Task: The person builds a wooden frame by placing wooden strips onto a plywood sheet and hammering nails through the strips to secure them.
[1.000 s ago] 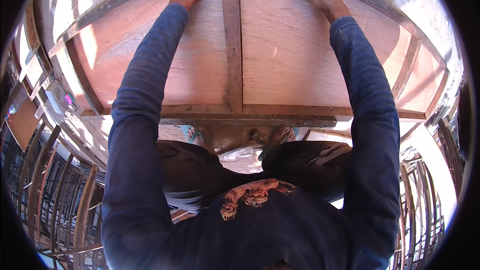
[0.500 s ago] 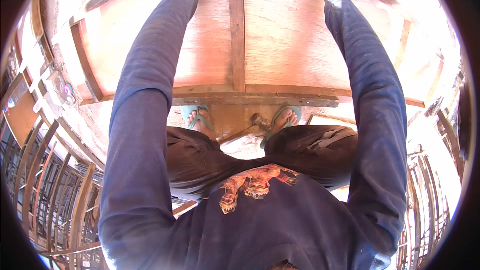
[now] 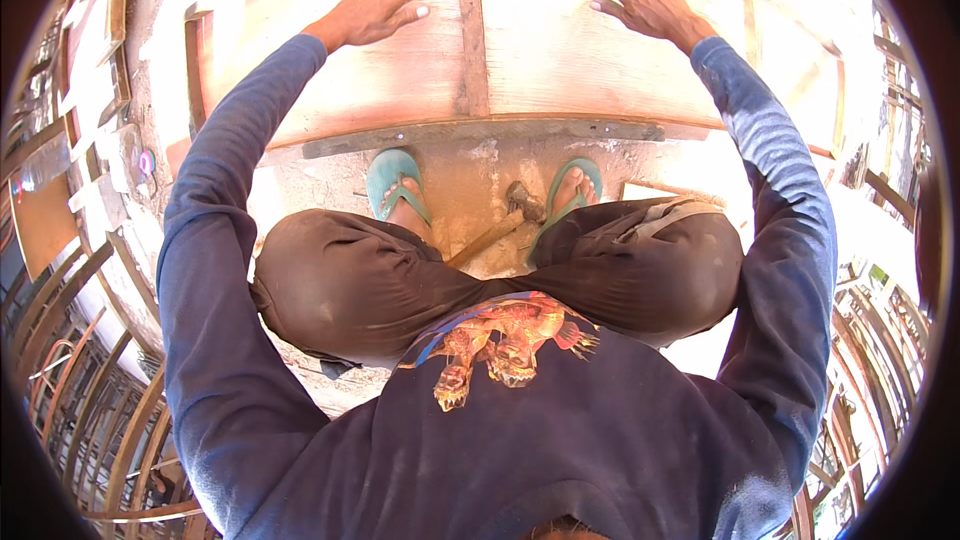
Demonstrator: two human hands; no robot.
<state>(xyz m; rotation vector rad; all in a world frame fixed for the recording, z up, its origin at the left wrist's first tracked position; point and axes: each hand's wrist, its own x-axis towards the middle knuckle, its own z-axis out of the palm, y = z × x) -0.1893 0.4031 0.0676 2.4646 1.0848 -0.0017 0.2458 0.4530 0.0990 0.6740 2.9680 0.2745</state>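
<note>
In front of my feet lies a broad plywood panel (image 3: 570, 70) framed with wooden strips. One brown batten (image 3: 470, 30) runs up its middle, and a darker strip (image 3: 400, 140) lies along its near edge. My left hand (image 3: 370, 15) is over the left half, palm down, fingers loosely stretched and holding nothing. Over the right half is my right hand (image 3: 655, 2), its fingers apart and partly washed out by sunlight; it holds nothing. Whether either palm touches the wood I cannot tell. A hammer (image 3: 523, 202) lies on the ground between my feet, its handle toward me.
My feet in green flip-flops (image 3: 393, 180) stand just behind the panel's near edge. Stacked wooden strips (image 3: 110, 420) fill the left side, with more wood (image 3: 870, 350) at the right. A brown board (image 3: 42, 215) leans at the far left.
Both hands have come back toward me from the panel's far part and now show fully. My view has shifted, so more of my knees, flip-flops and the hammer shows.
</note>
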